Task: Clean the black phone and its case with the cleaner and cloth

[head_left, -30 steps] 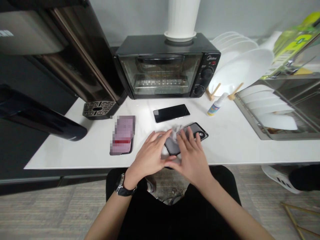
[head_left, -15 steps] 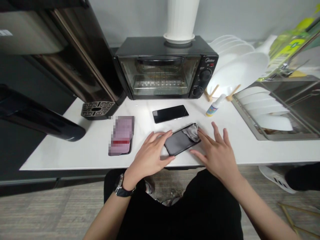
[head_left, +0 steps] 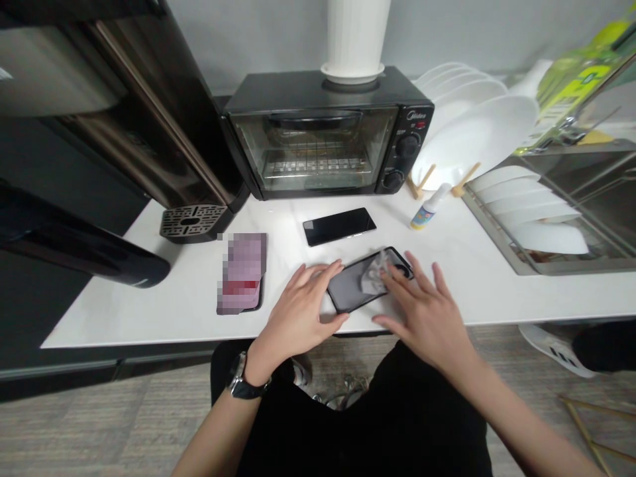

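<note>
On the white countertop (head_left: 477, 291), close to its front edge, lies a flat grey phone case with a black rim and a round dark ring at its right end (head_left: 348, 288); whether a phone sits inside, I can't tell. A crumpled light-grey cloth (head_left: 371, 275) rests on its surface. The person's left hand (head_left: 299, 306) grips the case lightly by its left end, thumb at the near edge and index finger at the far one. The right hand (head_left: 428, 313) is open, fingers stretched out and a fingertip or two on the cloth, thumb apart near the counter's edge.

Just behind the case lies a glossy black smartphone (head_left: 340, 227), and off to the right stands a small white-capped spray bottle with a blue-and-yellow label (head_left: 424, 213). To the left is a mauve rectangular item, blurred into blocks (head_left: 247, 262). Farther back sits a black toaster oven with a glass door (head_left: 318, 93), a ribbed white pot (head_left: 355, 40) on top, and large white plates (head_left: 477, 132) stand upright beside it.
</note>
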Demonstrator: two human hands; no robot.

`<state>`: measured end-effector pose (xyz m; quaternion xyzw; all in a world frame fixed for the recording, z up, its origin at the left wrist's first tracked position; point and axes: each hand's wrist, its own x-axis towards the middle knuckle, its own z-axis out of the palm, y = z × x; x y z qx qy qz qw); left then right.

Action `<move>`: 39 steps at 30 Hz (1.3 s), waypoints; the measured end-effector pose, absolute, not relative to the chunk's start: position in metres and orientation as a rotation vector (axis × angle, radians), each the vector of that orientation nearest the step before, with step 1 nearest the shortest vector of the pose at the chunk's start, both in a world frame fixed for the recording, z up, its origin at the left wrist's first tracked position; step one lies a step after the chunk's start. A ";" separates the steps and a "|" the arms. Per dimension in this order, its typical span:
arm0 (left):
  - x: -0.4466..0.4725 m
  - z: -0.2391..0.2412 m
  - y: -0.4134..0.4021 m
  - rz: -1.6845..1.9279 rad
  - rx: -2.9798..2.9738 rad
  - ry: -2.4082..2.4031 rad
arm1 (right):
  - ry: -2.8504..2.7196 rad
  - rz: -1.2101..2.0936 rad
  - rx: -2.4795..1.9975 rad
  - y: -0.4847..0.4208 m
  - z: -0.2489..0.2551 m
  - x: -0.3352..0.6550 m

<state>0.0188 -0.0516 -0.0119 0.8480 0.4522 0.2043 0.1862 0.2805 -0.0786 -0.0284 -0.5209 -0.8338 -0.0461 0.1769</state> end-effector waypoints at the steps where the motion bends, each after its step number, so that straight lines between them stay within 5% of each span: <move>1: 0.019 -0.011 -0.051 0.577 2.389 1.272 | -2.311 -0.175 -1.527 -0.072 -0.030 0.286; 12: 0.017 -0.015 -0.054 0.530 2.405 1.327 | -2.422 0.200 -1.212 -0.100 -0.022 0.217; 21: 0.019 -0.011 -0.053 0.555 2.394 1.298 | -2.221 -0.161 -1.602 -0.061 -0.028 0.278; 29: 0.016 -0.018 -0.050 0.502 2.381 1.335 | -2.273 0.179 -1.353 -0.099 -0.027 0.183; 39: 0.020 -0.012 -0.053 0.543 2.363 1.308 | -2.233 -0.146 -1.592 -0.069 -0.023 0.286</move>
